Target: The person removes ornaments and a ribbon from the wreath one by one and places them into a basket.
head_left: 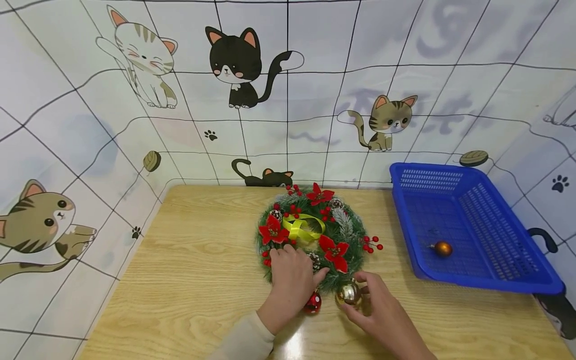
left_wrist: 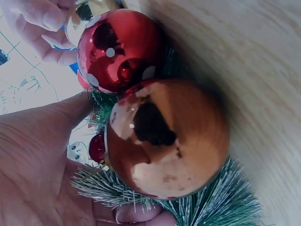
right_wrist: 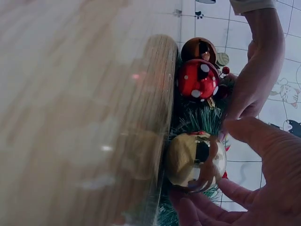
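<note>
Bauble (head_left: 348, 294), one, gold, mirror finish. Location: at the near edge of the wreath (head_left: 310, 207), close over the tabletop (head_left: 202, 240), to the right of the red bauble (head_left: 313, 303). Handling, as I judged it from the remote station: light, hard-shelled, slick, apt to spin out of a careless pinch and to crack or dent if squeezed; I rated opposite sides of its widest girth the proper hold.

Right hand (head_left: 380, 310), one: thumb and fingers curved about the gold bauble, grasping it.

Left hand (head_left: 291, 277), one: laid over the near left part of the wreath, thumb stretched toward the right; fingertips lost in greenery, so I could not tell whether they clasped it or merely pressed.

Wreath, particulars: round, green, flat on the tabletop, with red flowers (head_left: 334, 252), red berries (head_left: 372, 244) and a yellow ribbon (head_left: 297, 231) across its middle. I took it for light and springy, needles soft, the ring beneath stiffer and the better place to grip; flowers and berries I judged easily pulled loose.

Red bauble: white-spotted. Copper bauble (left_wrist: 169, 141): beside the red, shown in both wrist views; I could not find it from the head.

Blue basket (head_left: 407, 235): right side, holding one orange bauble (head_left: 443, 248).
</note>
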`<state>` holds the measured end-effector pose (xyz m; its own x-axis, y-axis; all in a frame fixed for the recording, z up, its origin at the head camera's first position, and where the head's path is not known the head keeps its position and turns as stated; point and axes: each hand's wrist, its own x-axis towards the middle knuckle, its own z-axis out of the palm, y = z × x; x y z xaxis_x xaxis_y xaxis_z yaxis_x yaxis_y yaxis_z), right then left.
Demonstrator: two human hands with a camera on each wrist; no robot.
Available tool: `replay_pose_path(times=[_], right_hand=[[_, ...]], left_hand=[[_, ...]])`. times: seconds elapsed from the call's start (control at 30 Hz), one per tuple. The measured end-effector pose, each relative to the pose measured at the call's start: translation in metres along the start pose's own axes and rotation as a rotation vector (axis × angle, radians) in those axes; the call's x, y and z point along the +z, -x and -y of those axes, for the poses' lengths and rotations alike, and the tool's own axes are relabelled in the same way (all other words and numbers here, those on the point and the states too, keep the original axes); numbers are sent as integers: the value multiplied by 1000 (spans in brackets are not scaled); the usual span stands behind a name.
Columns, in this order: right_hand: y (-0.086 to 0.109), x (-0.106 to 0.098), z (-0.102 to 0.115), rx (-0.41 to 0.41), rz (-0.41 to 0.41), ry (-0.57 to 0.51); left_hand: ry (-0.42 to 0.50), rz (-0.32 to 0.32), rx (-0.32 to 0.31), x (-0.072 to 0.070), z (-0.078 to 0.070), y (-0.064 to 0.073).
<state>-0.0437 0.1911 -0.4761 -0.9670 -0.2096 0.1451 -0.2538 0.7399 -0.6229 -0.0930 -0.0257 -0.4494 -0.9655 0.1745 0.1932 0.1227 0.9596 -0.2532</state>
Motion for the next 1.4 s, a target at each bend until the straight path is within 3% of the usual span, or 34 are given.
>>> replay_pose_path(times=[0.1,0.4,0.7,0.97,1.2,1.4], right_hand=[[-1,2,1,26,23,8],[-3,2,-3,-16,39,48],[-5,-4,-4,-14,41,65],[-4,-10,-3,-51,-18,62],[-6,-17,-2,-97,-74,30],[-7,-25,-4,-126,-105,18]], left_hand=[[-1,13,-1,0,-2,0],[34,-71,7,1,1,5],[124,-154,56,-1,16,11],[264,-231,108,0,32,15],[454,-292,104,7,44,13],[534,-360,60,12,60,6]])
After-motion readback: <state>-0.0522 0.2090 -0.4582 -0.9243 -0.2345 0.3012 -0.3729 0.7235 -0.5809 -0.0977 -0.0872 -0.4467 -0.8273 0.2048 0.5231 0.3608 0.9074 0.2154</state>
